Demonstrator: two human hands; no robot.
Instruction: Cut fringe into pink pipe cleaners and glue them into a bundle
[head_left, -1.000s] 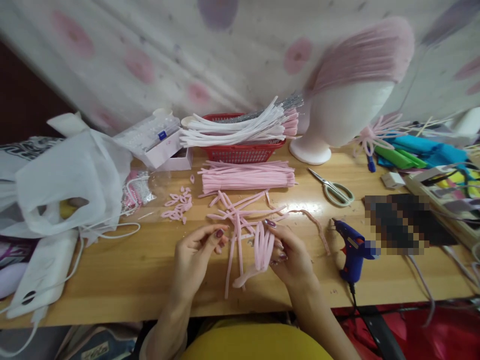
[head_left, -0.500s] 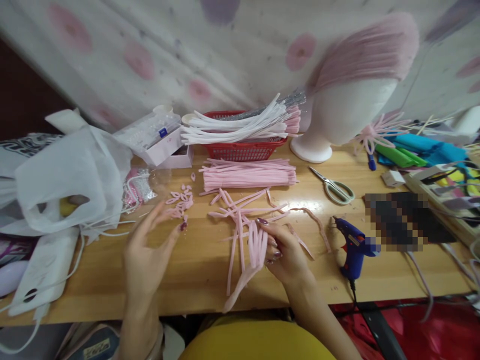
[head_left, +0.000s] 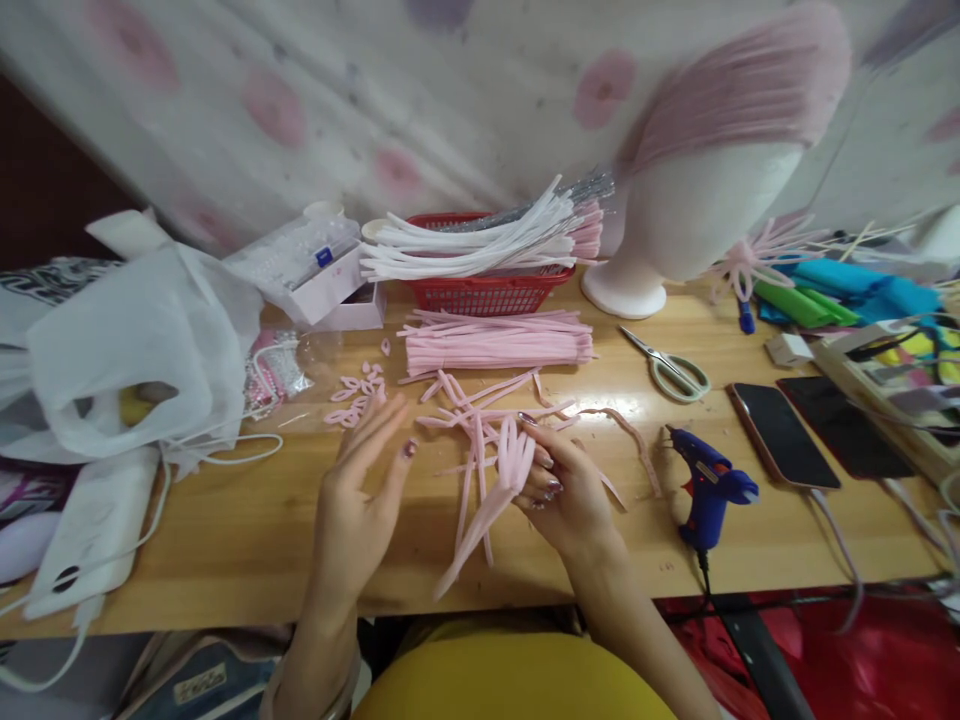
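My right hand (head_left: 566, 490) is closed on a cluster of pink pipe cleaners (head_left: 513, 462), bent into loops at the top with their tails hanging down to the left. My left hand (head_left: 361, 500) holds nothing; its fingers are apart, just in front of a small pile of pink pipe-cleaner loops (head_left: 351, 388). Beyond my right hand, loose pink pipe-cleaner pieces (head_left: 469, 400) lie crossed on the wooden table (head_left: 375, 590). Behind them rests a thick bundle of straight pink pipe cleaners (head_left: 499, 343).
A red basket (head_left: 491, 293) with white stems stands at the back, beside a white foam head (head_left: 701, 215). Scissors (head_left: 667, 368), a blue glue gun (head_left: 709, 490) and a phone (head_left: 784, 435) lie at right. A white plastic bag (head_left: 142, 350) and power strip (head_left: 94, 530) are at left.
My left hand has moved right, away from the pile of loops and toward the pink cluster, fingers still apart. My right hand keeps its hold, with the cluster tilted slightly.
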